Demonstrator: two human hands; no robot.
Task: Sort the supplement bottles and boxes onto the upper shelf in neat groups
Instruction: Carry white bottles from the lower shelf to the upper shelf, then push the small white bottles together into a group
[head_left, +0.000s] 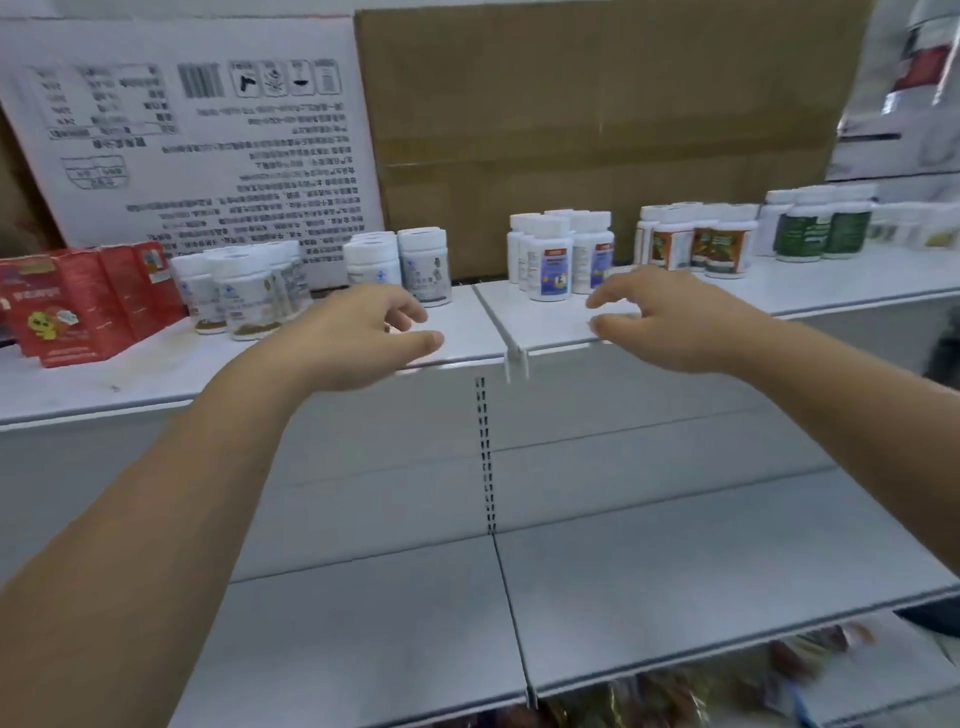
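The upper shelf (467, 332) carries groups in a row. Red boxes (78, 306) stand at the far left. White bottles with brown-banded labels (244, 291) come after them, then white bottles with grey labels (400, 265). Past the shelf seam stand white bottles with purple labels (561, 254), orange-labelled bottles (701, 244) and green-labelled bottles (821, 228). My left hand (358, 338) hovers over the shelf's front edge with fingers loosely curled and holds nothing. My right hand (670, 322) hovers just right of the purple-labelled bottles, fingers relaxed, also holding nothing.
A white printed carton (197, 140) and a brown cardboard box (597, 130) stand behind the bottles. A white clip (517, 361) hangs at the seam of the upper shelf. The grey lower shelf (519, 597) lies below. Blurred packages (701, 686) show beneath it.
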